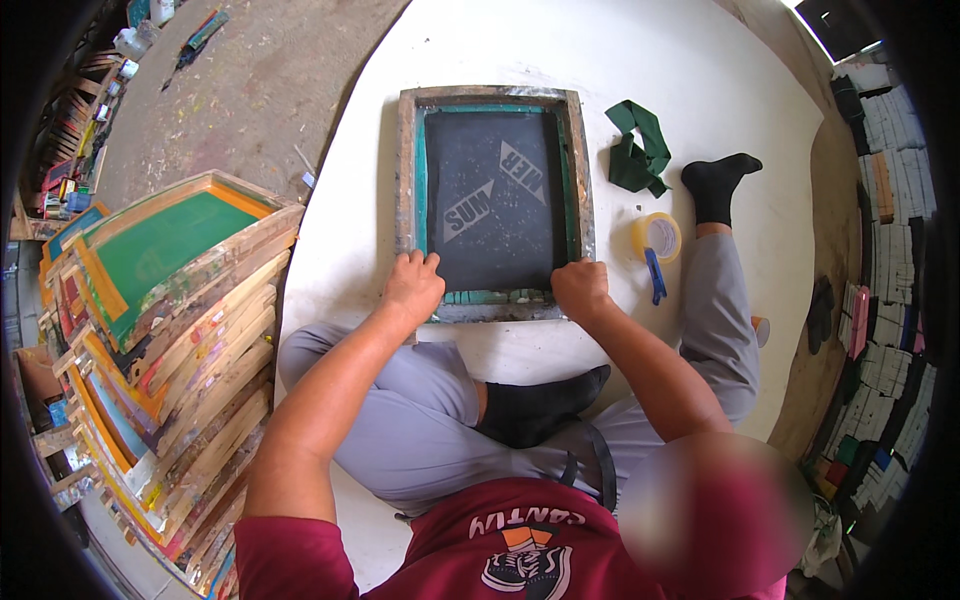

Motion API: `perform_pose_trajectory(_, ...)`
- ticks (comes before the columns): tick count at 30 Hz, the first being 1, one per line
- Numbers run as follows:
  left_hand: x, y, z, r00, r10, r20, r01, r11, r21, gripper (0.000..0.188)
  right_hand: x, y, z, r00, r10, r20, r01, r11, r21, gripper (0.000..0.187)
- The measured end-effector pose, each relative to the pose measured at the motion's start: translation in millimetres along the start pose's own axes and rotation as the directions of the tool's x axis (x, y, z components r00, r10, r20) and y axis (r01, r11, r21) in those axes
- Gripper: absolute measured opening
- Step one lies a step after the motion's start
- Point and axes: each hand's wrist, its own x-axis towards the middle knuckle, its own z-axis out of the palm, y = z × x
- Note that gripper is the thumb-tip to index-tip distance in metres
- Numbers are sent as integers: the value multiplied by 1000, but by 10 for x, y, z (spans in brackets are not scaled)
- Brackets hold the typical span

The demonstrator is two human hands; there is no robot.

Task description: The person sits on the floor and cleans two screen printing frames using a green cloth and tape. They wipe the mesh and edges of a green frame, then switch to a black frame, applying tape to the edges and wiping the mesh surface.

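A wooden screen-printing frame (588,180) lies flat in front of me on a white sheet. Its dark mesh carries two pale triangular stencil shapes with lettering, and green tape lines the inner edges. At the near left corner, my left hand (413,287) is closed over the wooden rail. My right hand (582,287) curls its fingers round the near right corner of the same frame. Right of the frame are a crumpled dark green cloth (638,150), a roll of clear yellowish tape (640,236) and a blue cutter knife (655,277) touching the roll.
Many more wooden screens (170,255) are stacked at my left, the top one with green mesh. My black-socked foot (715,185) stretches out beyond the tape. Piles of folded material (890,220) line the far right. The white sheet (480,45) covers the floor around the frame.
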Motion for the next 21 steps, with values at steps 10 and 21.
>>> perform_pose_trajectory(10,37,11,24,999,-23,26,24,999,-29,14,-7,-19,-72,1000,-15,9,14,999,42,14)
perform_pose_trajectory(21,-28,103,-228,995,-81,-56,33,813,-581,41,-226,25,45,864,-231,-447,419,822,386,31)
